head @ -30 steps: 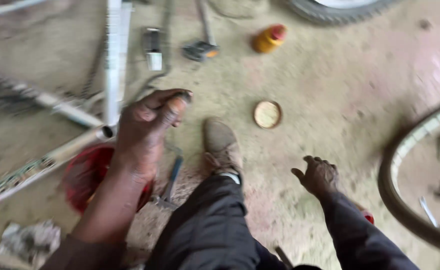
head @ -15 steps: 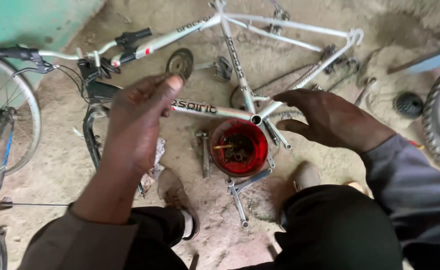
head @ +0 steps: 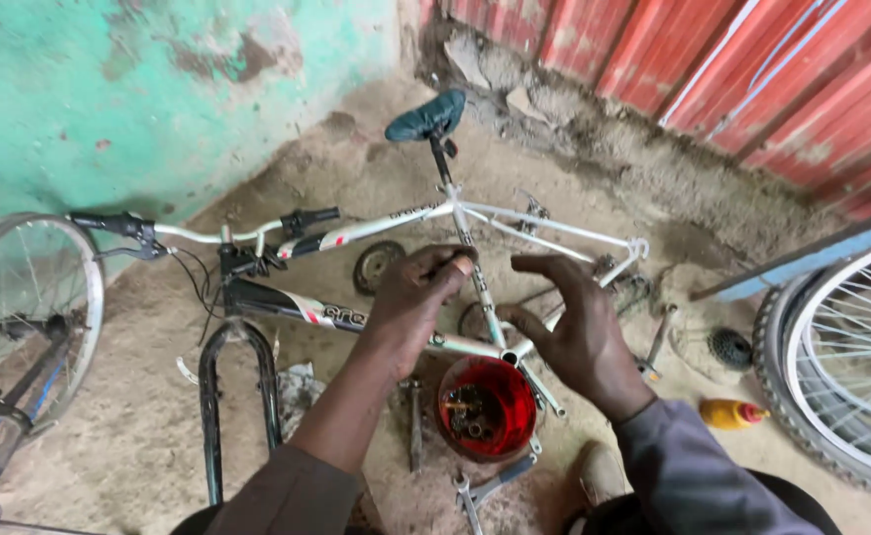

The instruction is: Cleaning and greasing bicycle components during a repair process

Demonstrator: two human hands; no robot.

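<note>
My left hand (head: 413, 302) hovers over a white bicycle frame (head: 554, 223) lying on the dirt. Its fingers are bunched together at the tips, and I see nothing between them. My right hand (head: 574, 342) is just to its right, fingers spread and curved, holding nothing. Both hands are above the frame's bottom bracket. Directly below them stands a red bowl (head: 514, 381) with small metal parts in it. The frame has a dark saddle (head: 427, 117) and handlebars (head: 207, 233).
Wrenches (head: 413, 426) lie beside the bowl on the ground. A loose wheel (head: 19, 317) lies at the left and a tyred wheel (head: 851, 367) at the right. A yellow bottle (head: 727, 413) and a sprocket (head: 729, 349) sit near it. Green and red walls stand behind.
My view has swung up from the ground to the bicycle frame. Both hands have come together above the bottom bracket, and the right hand has lifted from beside my knee.
</note>
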